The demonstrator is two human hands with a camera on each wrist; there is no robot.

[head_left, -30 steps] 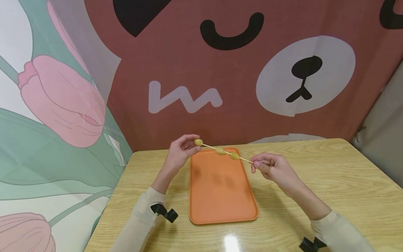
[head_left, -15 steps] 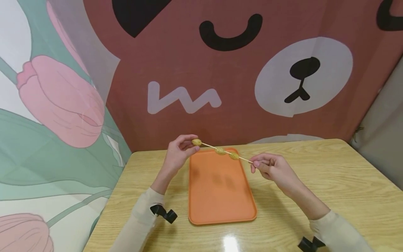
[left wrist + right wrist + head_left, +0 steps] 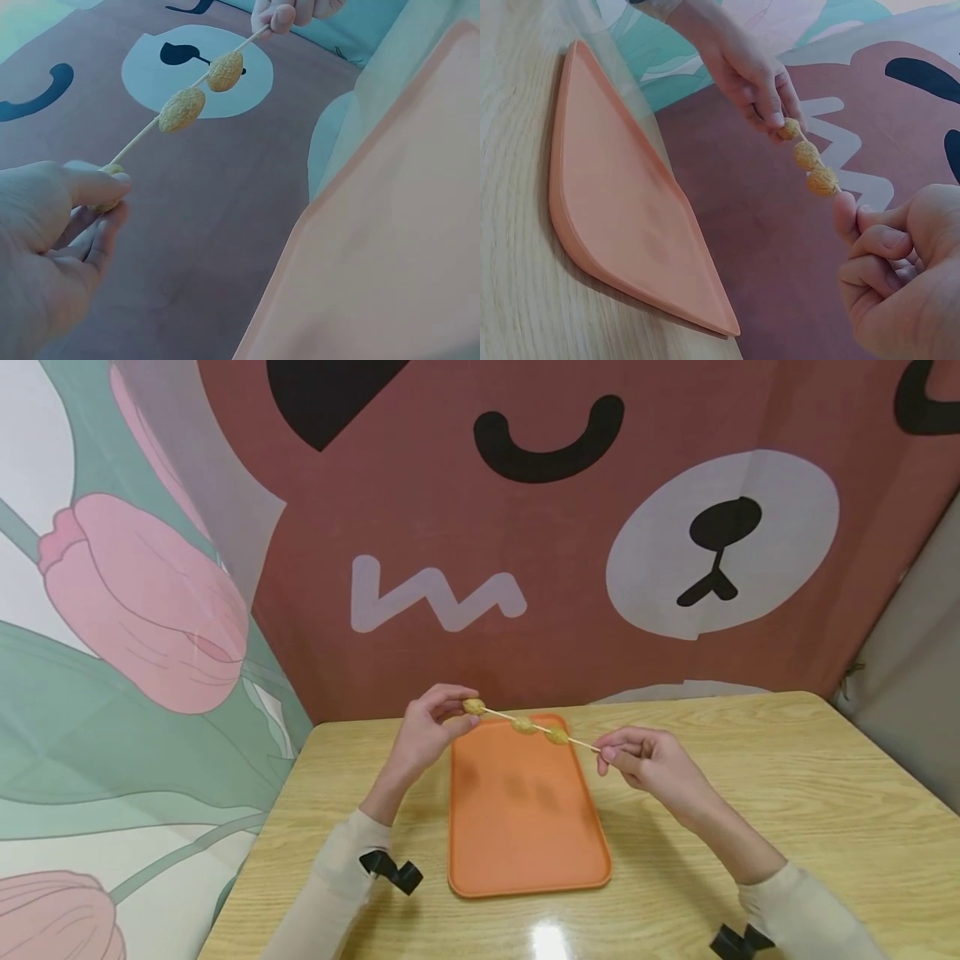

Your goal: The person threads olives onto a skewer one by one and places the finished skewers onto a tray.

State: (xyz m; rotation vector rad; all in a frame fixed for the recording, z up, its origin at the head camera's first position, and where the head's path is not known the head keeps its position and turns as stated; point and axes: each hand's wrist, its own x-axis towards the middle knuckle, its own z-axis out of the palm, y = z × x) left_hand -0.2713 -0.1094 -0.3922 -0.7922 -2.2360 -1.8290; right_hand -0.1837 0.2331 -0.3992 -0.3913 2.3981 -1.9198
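A thin wooden skewer [image 3: 582, 744] slants over the far end of the orange tray [image 3: 529, 827], in the air. Three yellow, rough-skinned oval balls are threaded on it. Thumb and fingers of my left hand [image 3: 429, 727] pinch the end ball [image 3: 473, 706], partly covered by the thumb in the left wrist view. The middle ball [image 3: 182, 109] and the third ball [image 3: 225, 71] sit close together, touching neither hand. My right hand [image 3: 660, 770] pinches the bare end of the skewer, fingers curled, as the right wrist view also shows.
The tray lies on a light wood-grain table [image 3: 780, 777]; shadows of the balls fall on it. Behind the table's far edge hangs a brown bear-print cloth [image 3: 442, 668]. A tulip-print cloth [image 3: 150, 602] is at the left. Each sleeve carries a black mount [image 3: 392, 870].
The left hand and its ball have moved slightly down and, since half a second ago, a little right, closer to the middle ball. The right hand stays nearly still.
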